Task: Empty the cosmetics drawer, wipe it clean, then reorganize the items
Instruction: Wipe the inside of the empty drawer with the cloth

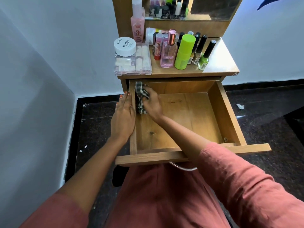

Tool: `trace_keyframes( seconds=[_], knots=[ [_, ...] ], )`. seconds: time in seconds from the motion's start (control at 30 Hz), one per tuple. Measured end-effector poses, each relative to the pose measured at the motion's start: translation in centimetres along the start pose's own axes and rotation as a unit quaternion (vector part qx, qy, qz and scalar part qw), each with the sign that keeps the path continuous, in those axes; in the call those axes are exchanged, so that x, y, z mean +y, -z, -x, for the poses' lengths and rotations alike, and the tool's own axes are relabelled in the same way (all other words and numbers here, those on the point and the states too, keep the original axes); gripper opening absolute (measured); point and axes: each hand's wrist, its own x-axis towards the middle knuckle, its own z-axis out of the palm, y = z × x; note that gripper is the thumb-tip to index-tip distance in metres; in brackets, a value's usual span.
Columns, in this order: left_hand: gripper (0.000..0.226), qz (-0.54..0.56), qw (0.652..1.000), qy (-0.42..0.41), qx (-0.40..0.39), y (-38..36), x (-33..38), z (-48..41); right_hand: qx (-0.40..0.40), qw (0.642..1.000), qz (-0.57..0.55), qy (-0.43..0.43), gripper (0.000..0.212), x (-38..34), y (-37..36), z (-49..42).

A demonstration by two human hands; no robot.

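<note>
The drawer (226,112) stands pulled out below the tabletop (220,63), and its wooden floor is bare. The person's right hand (153,104) reaches into the far left corner, fingers bunched around a checked cloth (141,94) that is pressed against the inside of the left wall. The left hand (123,119) lies flat with straight fingers along the outside of that same wall, grasping nothing. The cosmetics crowd the tabletop above, among them a white jar (125,46) on a clear box (133,65) and a green bottle (184,51).
</note>
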Motion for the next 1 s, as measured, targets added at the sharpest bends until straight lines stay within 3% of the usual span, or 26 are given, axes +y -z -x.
trace_keyframes(
  seconds=[0.17, 0.37, 0.53, 0.67, 0.8, 1.0],
  knots=[
    [0.045, -0.003, 1.000, 0.003, 0.004, -0.1, 0.2, 0.0, -0.005, 0.992, -0.106, -0.072, 0.039, -1.0, -0.4, -0.5],
    [0.045, -0.038, 0.999, 0.001, 0.010, -0.2, 0.3, 0.4, -0.102, 0.989, -0.059, -0.087, 0.032, -0.3, 0.3, -0.2],
    [0.046, -0.046, 0.999, 0.018, 0.003, -0.3, 0.1, 0.2, -0.261, 0.959, 0.004, -0.114, 0.029, 0.6, 2.5, 3.4],
    [0.046, -0.031, 0.999, 0.019, 0.008, -0.6, 0.3, 0.6, -0.357, 0.921, -0.017, -0.154, 0.029, 0.3, 4.1, 5.9],
    [0.046, -0.020, 0.999, 0.024, 0.005, -0.9, 0.7, 0.8, -0.282, 0.949, -0.009, -0.137, 0.021, -0.3, 3.9, 4.8],
    [0.046, -0.014, 1.000, 0.013, 0.014, -1.0, 0.1, 0.7, -0.152, 0.976, -0.048, -0.150, 0.039, -1.0, 2.0, 0.7]
  ],
)
